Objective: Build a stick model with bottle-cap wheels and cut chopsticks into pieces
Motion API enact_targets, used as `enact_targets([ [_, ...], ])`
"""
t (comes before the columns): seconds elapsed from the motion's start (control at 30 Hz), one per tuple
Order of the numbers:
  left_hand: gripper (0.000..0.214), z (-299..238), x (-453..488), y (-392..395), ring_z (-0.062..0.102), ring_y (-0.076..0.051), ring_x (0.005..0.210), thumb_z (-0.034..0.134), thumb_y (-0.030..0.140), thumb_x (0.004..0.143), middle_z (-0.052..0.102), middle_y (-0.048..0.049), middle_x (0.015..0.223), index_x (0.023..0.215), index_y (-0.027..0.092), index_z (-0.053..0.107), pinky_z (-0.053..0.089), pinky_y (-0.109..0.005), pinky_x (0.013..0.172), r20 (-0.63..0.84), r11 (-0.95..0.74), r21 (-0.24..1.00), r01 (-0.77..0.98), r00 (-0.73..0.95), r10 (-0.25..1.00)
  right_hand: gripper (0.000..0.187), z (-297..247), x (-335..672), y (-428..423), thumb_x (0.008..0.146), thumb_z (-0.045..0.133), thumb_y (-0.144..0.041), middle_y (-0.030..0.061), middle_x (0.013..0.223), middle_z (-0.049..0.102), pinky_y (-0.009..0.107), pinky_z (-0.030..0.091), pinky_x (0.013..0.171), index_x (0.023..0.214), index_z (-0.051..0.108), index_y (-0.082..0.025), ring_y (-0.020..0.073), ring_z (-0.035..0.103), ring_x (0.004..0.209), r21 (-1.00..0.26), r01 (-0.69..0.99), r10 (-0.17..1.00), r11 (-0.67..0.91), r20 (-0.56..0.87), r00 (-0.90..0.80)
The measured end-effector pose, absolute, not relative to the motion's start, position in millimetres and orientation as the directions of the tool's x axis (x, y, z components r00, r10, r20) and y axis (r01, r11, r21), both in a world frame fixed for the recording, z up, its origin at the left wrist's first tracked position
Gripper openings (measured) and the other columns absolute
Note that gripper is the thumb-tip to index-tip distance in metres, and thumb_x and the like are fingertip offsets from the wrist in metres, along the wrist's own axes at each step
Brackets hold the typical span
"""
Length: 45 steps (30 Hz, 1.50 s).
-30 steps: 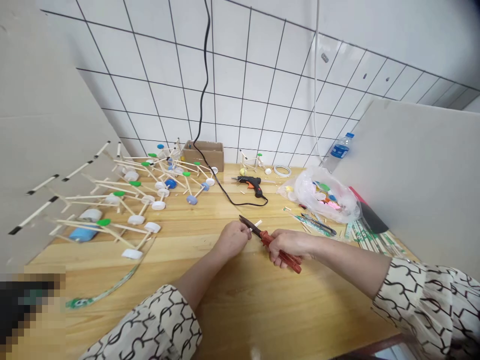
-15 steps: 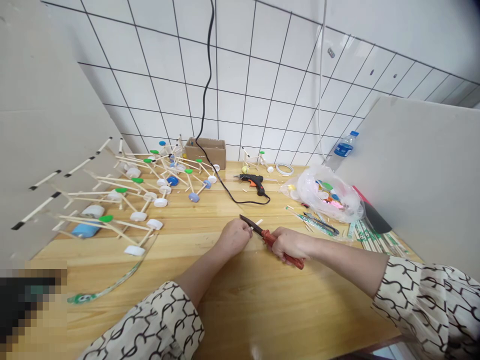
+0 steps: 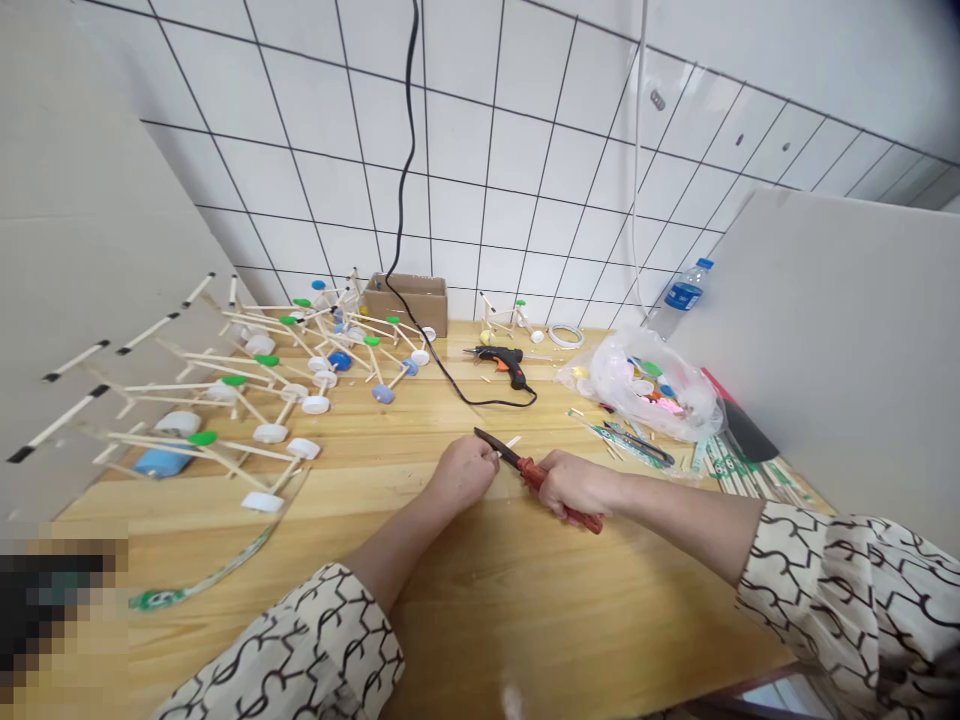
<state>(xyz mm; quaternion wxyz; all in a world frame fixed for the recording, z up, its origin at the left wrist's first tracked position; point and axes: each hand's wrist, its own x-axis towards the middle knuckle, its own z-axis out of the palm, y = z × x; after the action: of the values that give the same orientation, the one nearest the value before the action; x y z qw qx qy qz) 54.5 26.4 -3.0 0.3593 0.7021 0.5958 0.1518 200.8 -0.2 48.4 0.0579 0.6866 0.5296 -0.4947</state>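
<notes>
My right hand (image 3: 576, 482) is wrapped round a red-handled tool (image 3: 534, 474) with a long dark blade that points up and left. The blade crosses a short pale stick (image 3: 513, 442), whose end shows just beyond it. My left hand (image 3: 466, 472) is closed, its fingertips pinched at the stick's near end beside the blade. The fingers hide most of what they hold. Behind my hands lies a black hot glue gun (image 3: 510, 362) with an orange trigger.
Several stick frames with bottle-cap wheels (image 3: 268, 432) crowd the left side. At the right are a plastic bag of coloured caps (image 3: 637, 385), a utility knife (image 3: 639, 443), wrapped sticks (image 3: 750, 470) and a water bottle (image 3: 682, 298). A cardboard box (image 3: 409, 303) stands by the tiled wall.
The whole view has shifted slightly. Both hands, the tool and the stick keep nearly the same positions relative to each other.
</notes>
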Motion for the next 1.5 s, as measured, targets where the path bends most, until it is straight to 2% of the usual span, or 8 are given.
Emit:
enact_targets([
  [0.53,0.023,-1.0,53.4,26.4,0.058,-0.017,0.068,0.048,0.018,0.075,0.066,-0.0055,0.066,0.061,0.014,0.066,0.038,-0.023,0.06,-0.213,-0.022,0.703,0.711,0.24,0.947,0.02,41.2,206.2,1.5,0.041,0.042,-0.006,-0.0073,0.026,0.032,0.02,0.026,0.023,0.056,0.045,-0.019,0.0136,0.038,0.024,-0.464,0.762,0.674,-0.452,-0.737,-0.049],
  [0.73,0.023,-4.1,52.4,27.2,0.057,-0.017,0.066,0.047,0.019,0.073,0.065,-0.0052,0.064,0.059,0.014,0.065,0.038,-0.023,0.058,-0.203,-0.027,0.733,0.68,0.256,0.945,0.015,45.3,206.9,0.1,0.047,0.045,-0.007,-0.0039,0.039,0.047,0.017,0.039,0.033,0.06,0.047,-0.016,0.01,0.047,0.034,-0.502,0.704,0.626,-0.503,-0.773,-0.104],
  [0.87,0.022,-5.6,51.3,26.5,0.057,-0.015,0.065,0.047,0.018,0.072,0.066,-0.0034,0.065,0.061,0.014,0.065,0.039,-0.022,0.058,-0.203,-0.021,0.761,0.649,0.268,0.942,0.011,45.3,206.5,0.3,0.05,0.047,-0.009,-0.0018,0.044,0.051,0.018,0.043,0.036,0.059,0.047,-0.015,0.0102,0.051,0.038,-0.484,0.691,0.596,-0.536,-0.797,-0.097],
  [1.0,0.02,-5.8,50.9,26.3,0.056,-0.015,0.065,0.047,0.017,0.071,0.066,-0.0041,0.066,0.062,0.013,0.065,0.038,-0.022,0.057,-0.202,-0.021,0.761,0.648,0.267,0.942,0.01,46.7,205.6,0.5,0.05,0.047,-0.009,-0.0024,0.041,0.049,0.018,0.039,0.032,0.059,0.047,-0.015,0.0103,0.047,0.034,-0.468,0.707,0.595,-0.529,-0.8,-0.085],
  [1.17,0.023,-6.4,52.3,27.8,0.057,-0.017,0.066,0.046,0.017,0.073,0.067,-0.0065,0.066,0.062,0.013,0.066,0.039,-0.024,0.059,-0.201,-0.031,0.739,0.673,0.264,0.944,0.013,43.9,205.2,0.8,0.047,0.045,-0.007,-0.0056,0.031,0.041,0.018,0.034,0.029,0.055,0.043,-0.017,0.01,0.04,0.027,-0.476,0.74,0.642,-0.475,-0.762,-0.078],
  [1.33,0.023,-3.6,52.9,28.3,0.058,-0.017,0.068,0.046,0.015,0.073,0.068,-0.0068,0.069,0.063,0.013,0.067,0.039,-0.023,0.061,-0.205,-0.04,0.711,0.702,0.261,0.943,0.016,41.5,204.0,2.3,0.045,0.044,-0.005,-0.0067,0.027,0.035,0.019,0.029,0.026,0.055,0.044,-0.018,0.0133,0.04,0.024,-0.437,0.786,0.656,-0.437,-0.753,-0.055],
  [1.5,0.023,-0.6,52.4,28.0,0.059,-0.018,0.07,0.046,0.015,0.074,0.068,-0.0077,0.072,0.063,0.014,0.067,0.039,-0.024,0.061,-0.214,-0.041,0.692,0.721,0.258,0.942,0.018,45.7,199.9,2.3,0.046,0.044,-0.004,-0.0072,0.026,0.034,0.019,0.029,0.027,0.056,0.044,-0.019,0.0137,0.04,0.024,-0.391,0.818,0.659,-0.422,-0.752,-0.02],
])
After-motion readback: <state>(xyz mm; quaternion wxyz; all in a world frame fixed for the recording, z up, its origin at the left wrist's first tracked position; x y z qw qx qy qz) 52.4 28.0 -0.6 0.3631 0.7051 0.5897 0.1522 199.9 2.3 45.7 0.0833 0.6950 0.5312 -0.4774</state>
